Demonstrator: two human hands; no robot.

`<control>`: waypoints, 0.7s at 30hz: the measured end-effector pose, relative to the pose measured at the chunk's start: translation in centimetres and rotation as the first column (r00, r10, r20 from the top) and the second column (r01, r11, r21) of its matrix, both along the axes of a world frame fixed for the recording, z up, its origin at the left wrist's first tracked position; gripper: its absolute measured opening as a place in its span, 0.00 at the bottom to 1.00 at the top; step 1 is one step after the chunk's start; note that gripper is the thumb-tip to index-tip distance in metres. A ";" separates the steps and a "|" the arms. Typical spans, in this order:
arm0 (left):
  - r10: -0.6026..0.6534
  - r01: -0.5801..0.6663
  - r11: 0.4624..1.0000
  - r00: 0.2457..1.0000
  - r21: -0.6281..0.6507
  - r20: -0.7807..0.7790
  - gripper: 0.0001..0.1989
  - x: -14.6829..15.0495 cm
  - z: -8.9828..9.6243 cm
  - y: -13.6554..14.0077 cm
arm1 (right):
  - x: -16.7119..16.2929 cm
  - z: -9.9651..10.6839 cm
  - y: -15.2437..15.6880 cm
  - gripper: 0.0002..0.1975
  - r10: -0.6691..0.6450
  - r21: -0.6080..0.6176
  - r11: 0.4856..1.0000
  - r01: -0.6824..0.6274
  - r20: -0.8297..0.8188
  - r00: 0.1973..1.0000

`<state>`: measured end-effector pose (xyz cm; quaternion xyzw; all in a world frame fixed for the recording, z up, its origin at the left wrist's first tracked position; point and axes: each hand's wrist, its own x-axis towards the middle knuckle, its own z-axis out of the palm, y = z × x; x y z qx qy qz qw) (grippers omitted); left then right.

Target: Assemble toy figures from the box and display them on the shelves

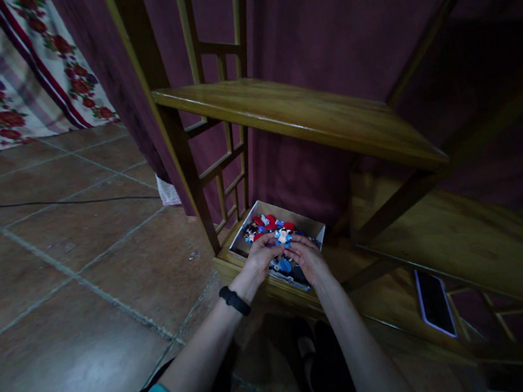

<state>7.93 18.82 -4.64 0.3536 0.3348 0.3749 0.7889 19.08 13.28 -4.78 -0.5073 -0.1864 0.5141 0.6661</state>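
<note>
Over an open cardboard box, my left hand and my right hand come together. Between their fingertips is a small blue and white toy figure, gripped from both sides. Several more small figures lie in the box, among them red ones at the back and a round blue piece near the front. My hands hide part of the box's contents. A dark band circles my left wrist.
The box stands on the low shelf of a wooden rack, under a higher wooden shelf board. A phone lies to the right. A black cable crosses the tiled floor at left. Purple curtain hangs behind.
</note>
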 end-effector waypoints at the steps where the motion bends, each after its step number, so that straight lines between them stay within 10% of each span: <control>1: 0.006 -0.006 1.000 1.000 0.020 -0.007 0.21 0.0 -0.1 0.0 | 0.0 0.0 0.0 0.10 0.003 0.001 1.000 -0.003 0.000 1.000; 21: 0.047 -0.030 0.989 0.992 0.147 -0.115 0.21 0.2 -0.1 -0.1 | 0.4 -0.5 0.2 0.13 -0.041 -0.041 0.998 0.039 -0.032 0.999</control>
